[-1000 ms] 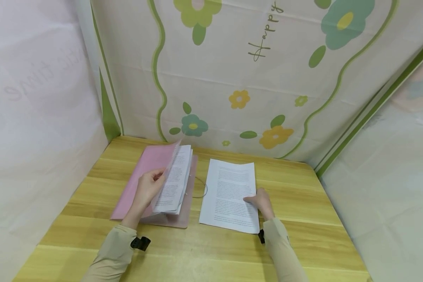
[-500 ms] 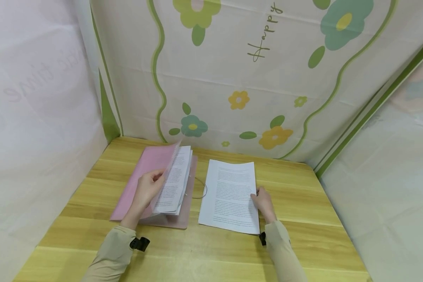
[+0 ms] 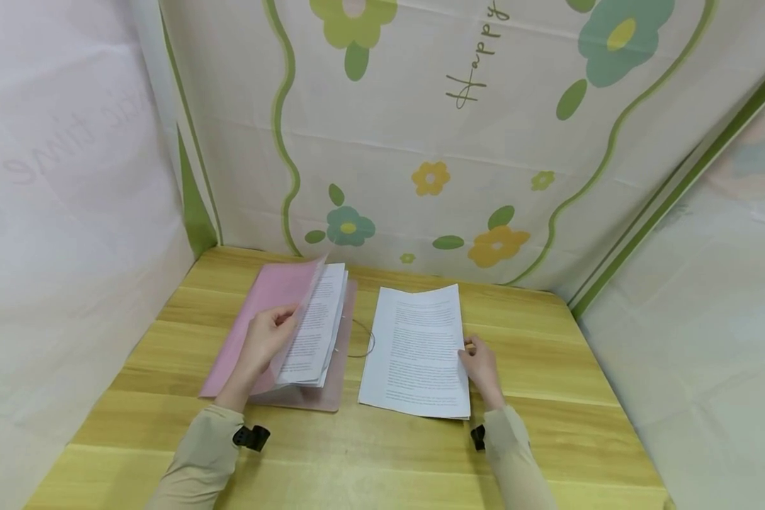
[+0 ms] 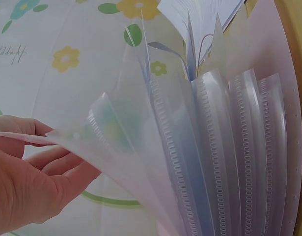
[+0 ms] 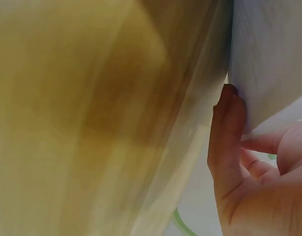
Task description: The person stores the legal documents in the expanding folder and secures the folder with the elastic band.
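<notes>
A pink translucent folder lies at the left of the table with its cover raised. My left hand pinches the edge of that cover between thumb and fingers. Inside are printed pages and, in the left wrist view, several clear pocket sleeves fanned apart. To the right lies a stack of printed sheets. My right hand pinches the right edge of these sheets, its thumb on top; in the right wrist view the fingers are behind the paper edge, which lifts slightly.
A thin cord loop sticks out from the folder toward the sheets. The wooden table ends at a flowered cloth at the back, with more cloth at both sides. A black wrist strap sits on the left wrist.
The right thumb has slid outward from the page to its right edge, and the sheets' right side has risen a little. My left hand and the folder stay put.
</notes>
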Action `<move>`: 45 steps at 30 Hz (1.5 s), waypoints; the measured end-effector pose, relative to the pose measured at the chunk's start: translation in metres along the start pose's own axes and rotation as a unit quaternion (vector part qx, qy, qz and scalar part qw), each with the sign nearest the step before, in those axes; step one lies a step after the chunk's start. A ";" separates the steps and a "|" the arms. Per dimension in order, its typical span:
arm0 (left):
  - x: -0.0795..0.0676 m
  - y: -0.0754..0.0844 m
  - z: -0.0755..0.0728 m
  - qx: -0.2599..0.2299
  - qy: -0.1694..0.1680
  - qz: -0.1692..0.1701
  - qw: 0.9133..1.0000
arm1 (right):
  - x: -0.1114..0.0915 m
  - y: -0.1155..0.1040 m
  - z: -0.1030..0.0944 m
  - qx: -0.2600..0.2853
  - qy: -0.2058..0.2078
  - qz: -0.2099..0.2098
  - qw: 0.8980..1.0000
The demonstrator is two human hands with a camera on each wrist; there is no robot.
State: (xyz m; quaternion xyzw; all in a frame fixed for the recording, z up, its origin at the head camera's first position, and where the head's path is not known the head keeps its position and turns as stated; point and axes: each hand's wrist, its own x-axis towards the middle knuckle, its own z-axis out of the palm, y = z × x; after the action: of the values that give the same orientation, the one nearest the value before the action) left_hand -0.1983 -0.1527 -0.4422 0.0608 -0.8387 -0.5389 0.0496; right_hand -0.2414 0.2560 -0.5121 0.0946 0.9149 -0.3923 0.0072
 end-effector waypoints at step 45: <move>0.001 -0.004 -0.015 -0.074 -0.026 -0.009 0.997 | -0.005 -0.004 -0.007 0.203 -0.075 0.073 0.973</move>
State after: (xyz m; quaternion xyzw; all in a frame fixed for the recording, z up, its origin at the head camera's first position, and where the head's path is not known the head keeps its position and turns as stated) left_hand -0.1973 -0.1681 -0.4399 0.0508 -0.7968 -0.6015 0.0273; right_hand -0.2371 0.2572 -0.5038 0.1309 0.8034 -0.5746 0.0851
